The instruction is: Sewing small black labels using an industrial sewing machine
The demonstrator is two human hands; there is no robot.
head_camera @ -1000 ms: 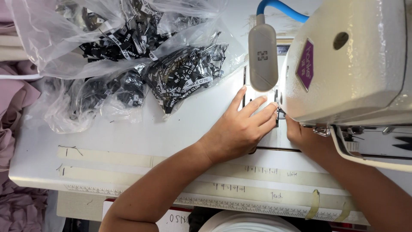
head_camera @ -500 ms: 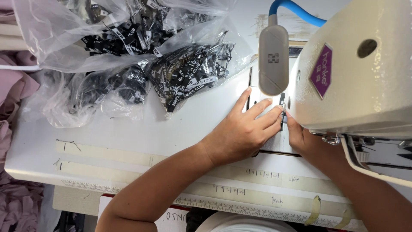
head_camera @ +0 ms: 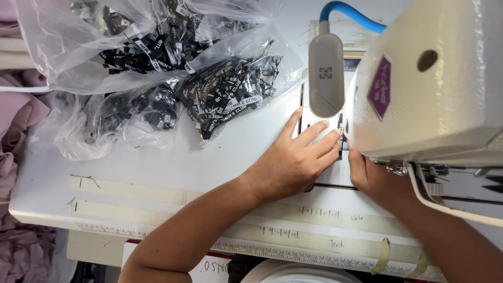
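**Two hands at the needle of a sewing machine**

Two hands are working at the sewing machine, and both are yours. Your left hand is lying flat on the white table, palm down, fingers spread loosely and pointing up and to the right toward the needle area. Its fingertips are resting on a small dark strip under the machine head; the strip is running with its long axis away from you, nearly straight up the frame. You are not closing this hand around anything: it is staying open and pressing down.

Your right hand is reaching in from the lower right, and the cream machine head is covering most of its fingers. Whether they are pinching the strip or only touching it cannot be told from this view. The needle and presser foot are hidden behind the head too, and the strip itself is mostly covered, so its full length and ends are hard to make out.

A grey oval lamp on a blue flexible neck is hanging just above your left fingertips. Clear plastic bags full of black woven labels are sitting on the table up and to the left, well apart from your hands. Strips of beige tape with handwritten marks are running along the table's near edge, and pink fabric is bunching up at the far left, cut off by the frame.
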